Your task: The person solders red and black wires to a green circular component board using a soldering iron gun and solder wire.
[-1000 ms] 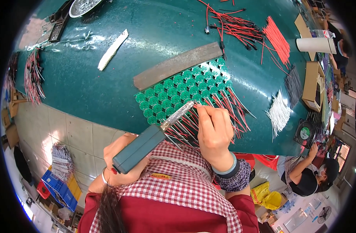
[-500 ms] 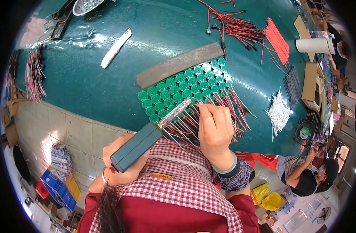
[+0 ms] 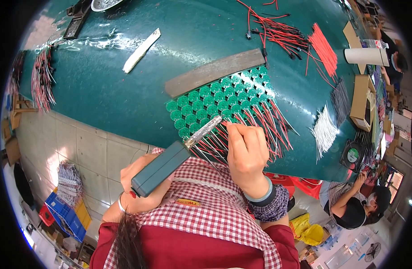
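My left hand [image 3: 145, 204] is closed around the boxy dark green handle of a soldering iron [image 3: 162, 168]. The iron's silvery metal front part slants up to the right, its tip at the near edge of a panel of round green circuit boards [image 3: 208, 101]. Beside that tip, my right hand [image 3: 247, 152] pinches a thin red wire [image 3: 225, 123] against the panel's edge. Red and white wires [image 3: 278, 130] fan out toward me from the boards on both sides of my right hand. The exact contact between tip, wire and board is too small to make out.
A dark flat bar [image 3: 215, 72] lies along the panel's far edge. Farther off on the green table [image 3: 111, 85] are a white strip [image 3: 142, 50], red wires [image 3: 323, 50], white wires [image 3: 324, 132] and a small fan [image 3: 352, 154]. A co-worker [image 3: 356, 206] sits at right.
The whole view has shifted a little, moving the panel and bar rightward in the picture. Against the panel, my hands and the iron's tip sit slightly farther left. Both grips are the same.
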A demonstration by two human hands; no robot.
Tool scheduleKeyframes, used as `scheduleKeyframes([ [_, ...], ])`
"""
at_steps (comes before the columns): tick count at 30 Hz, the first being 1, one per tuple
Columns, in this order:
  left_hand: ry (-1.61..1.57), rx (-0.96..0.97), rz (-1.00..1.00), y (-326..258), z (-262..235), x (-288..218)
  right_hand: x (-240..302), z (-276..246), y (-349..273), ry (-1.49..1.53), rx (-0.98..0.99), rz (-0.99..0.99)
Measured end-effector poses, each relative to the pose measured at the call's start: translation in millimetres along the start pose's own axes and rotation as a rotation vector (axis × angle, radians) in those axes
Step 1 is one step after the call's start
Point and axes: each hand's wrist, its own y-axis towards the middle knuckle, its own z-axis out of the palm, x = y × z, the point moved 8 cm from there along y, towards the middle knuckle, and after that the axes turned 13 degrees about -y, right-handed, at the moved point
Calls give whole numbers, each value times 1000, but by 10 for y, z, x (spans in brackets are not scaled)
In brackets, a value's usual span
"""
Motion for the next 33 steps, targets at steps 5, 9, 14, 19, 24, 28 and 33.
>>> scheduleKeyframes([
  [5, 54, 68, 74, 36, 30, -53, -2, 5, 10, -4, 5, 29],
  [9, 4, 62, 26, 13, 37, -1, -4, 11, 10, -8, 5, 27],
  [14, -44, 41, -14, 6, 27, 21, 17, 36, -11, -19, 25, -31],
  [19, -33, 56, 35, 29, 30, -13, 5, 17, 20, -17, 23, 17],
  [24, -15, 23, 65, 1, -20, -44, 10, 39, -13, -27, 48, -26],
  [28, -2, 10, 54, -18, -38, -44, 17, 45, -21, -39, 51, -26],
  [33, 29, 8, 59, -40, -52, -69, 22, 45, -15, -48, 50, -31],
])
